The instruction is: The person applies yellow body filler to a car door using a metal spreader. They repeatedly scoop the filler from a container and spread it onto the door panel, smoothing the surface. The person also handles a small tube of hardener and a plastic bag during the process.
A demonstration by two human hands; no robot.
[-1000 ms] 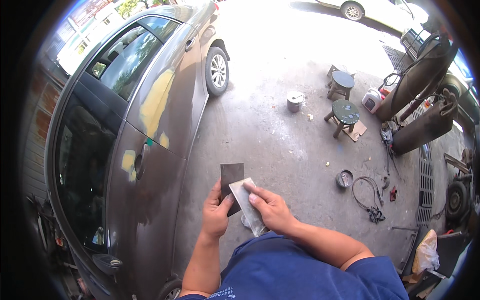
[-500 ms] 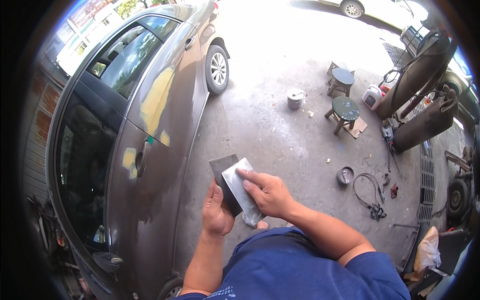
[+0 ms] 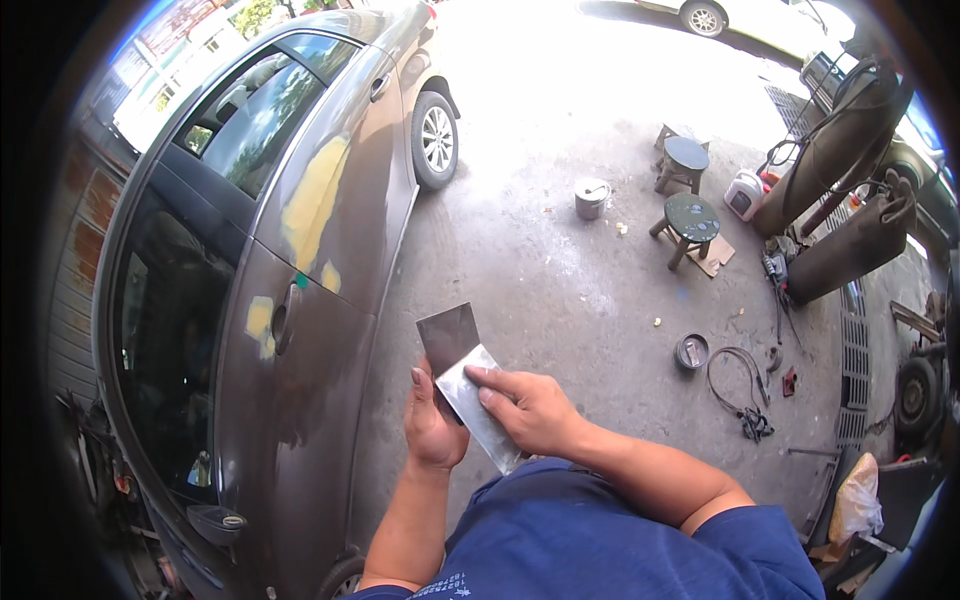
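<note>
My left hand (image 3: 436,425) is closed round the lower part of a dark grey, flat rectangular sheet (image 3: 447,332), its thumb up along the edge. My right hand (image 3: 535,408) grips a silvery, flat rectangular plate (image 3: 478,400) from the right, with thumb and forefinger pressed on its face. The plate lies slantwise over the lower part of the dark sheet and hides it there. Both are held in front of my body, above the floor. What material either piece is I cannot tell.
To the left stands a brown car (image 3: 330,340) with yellowish filler patches (image 3: 318,200) on its doors. Stools (image 3: 690,217), a small bucket (image 3: 592,199), a round black container (image 3: 691,351), a cable (image 3: 735,380) and large cylinders (image 3: 850,250) stand or lie to the right.
The silvery plate has slid down along the dark sheet toward my body with my right hand. More of the dark sheet's upper end now shows. My left hand has hardly moved.
</note>
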